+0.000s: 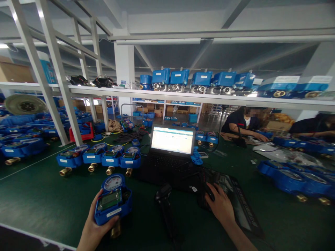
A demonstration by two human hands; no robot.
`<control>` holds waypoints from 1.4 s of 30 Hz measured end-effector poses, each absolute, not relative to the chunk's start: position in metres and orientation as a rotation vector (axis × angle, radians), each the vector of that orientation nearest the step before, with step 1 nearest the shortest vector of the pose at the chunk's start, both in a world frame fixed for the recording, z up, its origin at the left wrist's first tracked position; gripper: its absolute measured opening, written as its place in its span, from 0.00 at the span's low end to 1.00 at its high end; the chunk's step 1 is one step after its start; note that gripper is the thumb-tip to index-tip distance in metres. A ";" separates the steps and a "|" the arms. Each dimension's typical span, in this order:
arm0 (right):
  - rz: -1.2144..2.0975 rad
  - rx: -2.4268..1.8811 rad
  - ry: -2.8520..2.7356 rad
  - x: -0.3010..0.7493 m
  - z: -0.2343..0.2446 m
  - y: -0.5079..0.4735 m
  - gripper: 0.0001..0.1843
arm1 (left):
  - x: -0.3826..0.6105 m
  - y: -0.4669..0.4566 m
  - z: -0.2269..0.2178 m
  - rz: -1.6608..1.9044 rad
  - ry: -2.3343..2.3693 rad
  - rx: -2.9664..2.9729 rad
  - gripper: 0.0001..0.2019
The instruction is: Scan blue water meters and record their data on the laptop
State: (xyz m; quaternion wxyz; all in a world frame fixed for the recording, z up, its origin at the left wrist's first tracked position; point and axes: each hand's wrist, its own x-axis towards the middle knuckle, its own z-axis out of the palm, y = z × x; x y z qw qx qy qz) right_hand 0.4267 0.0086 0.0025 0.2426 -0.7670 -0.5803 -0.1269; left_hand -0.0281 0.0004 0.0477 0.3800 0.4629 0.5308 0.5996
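Observation:
My left hand [95, 223] grips a blue water meter [113, 202] by its lower left side, thumb along the front near the barcode label. The meter's round dial, green circuit board and brass pipe end show. On a dark mouse pad [235, 195], my right hand [220, 202] is curved over a black computer mouse [209, 191]. Between my hands lies a black barcode scanner [166, 209] on the green table. Behind it stands an open laptop [171, 141] with a lit screen.
Several similar blue meters [98, 155] stand in a row at the left, more [295, 177] at the right. A shelf [167, 93] with boxed units spans above the table. A co-worker [244, 123] sits across at the right. A blue cloth [196, 157] lies beside the laptop.

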 end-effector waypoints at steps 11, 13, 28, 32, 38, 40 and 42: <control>-0.344 -2.065 -1.524 0.431 -0.003 0.011 0.24 | -0.027 -0.001 0.051 1.509 1.372 1.169 0.50; -0.334 -2.060 -1.519 0.431 -0.003 0.011 0.25 | -0.028 0.000 0.050 1.514 1.365 1.165 0.50; -0.290 -2.013 -1.564 0.437 -0.009 0.014 0.25 | -0.027 0.001 0.047 1.538 1.321 1.142 0.50; -0.284 -1.952 -1.586 0.439 -0.012 0.015 0.25 | -0.028 0.002 0.044 1.559 1.304 1.141 0.50; -0.266 -1.915 -1.601 0.444 -0.017 0.017 0.26 | -0.026 0.002 0.042 1.594 1.268 1.141 0.52; -0.268 -1.922 -1.608 0.447 -0.022 0.019 0.28 | -0.027 0.002 0.039 1.625 1.216 1.150 0.54; -0.286 -1.920 -1.618 0.450 -0.027 0.022 0.28 | -0.027 0.000 0.038 1.693 1.172 1.155 0.50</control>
